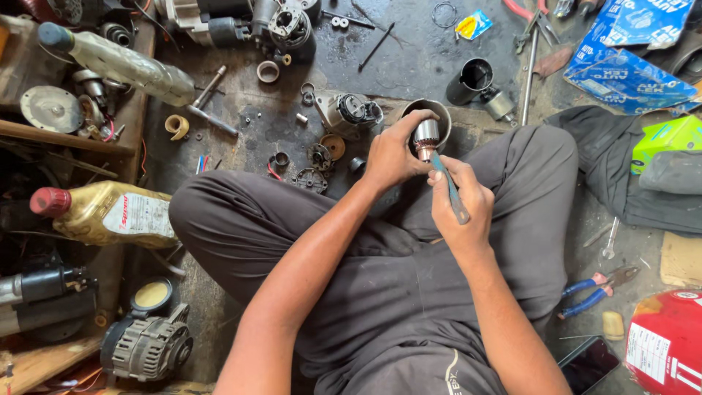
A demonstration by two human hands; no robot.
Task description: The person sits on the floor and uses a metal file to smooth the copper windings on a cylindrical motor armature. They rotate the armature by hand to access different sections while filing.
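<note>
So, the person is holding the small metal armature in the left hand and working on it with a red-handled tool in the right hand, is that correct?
Not quite: the head view shows the tool in the right hand is blue-grey, not red-handled. The left hand does hold the metal armature.

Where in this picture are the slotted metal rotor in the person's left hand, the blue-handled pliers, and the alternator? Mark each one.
slotted metal rotor (426, 136), head view, on its ribbed side.
blue-handled pliers (594, 291), head view, on the handles.
alternator (148, 346), head view, on its finned housing.

You're in a motor repair workshop.
Around you: an alternator (146, 344), pliers (596, 289), an oil bottle (110, 213) on a greasy floor (409, 58).
</note>
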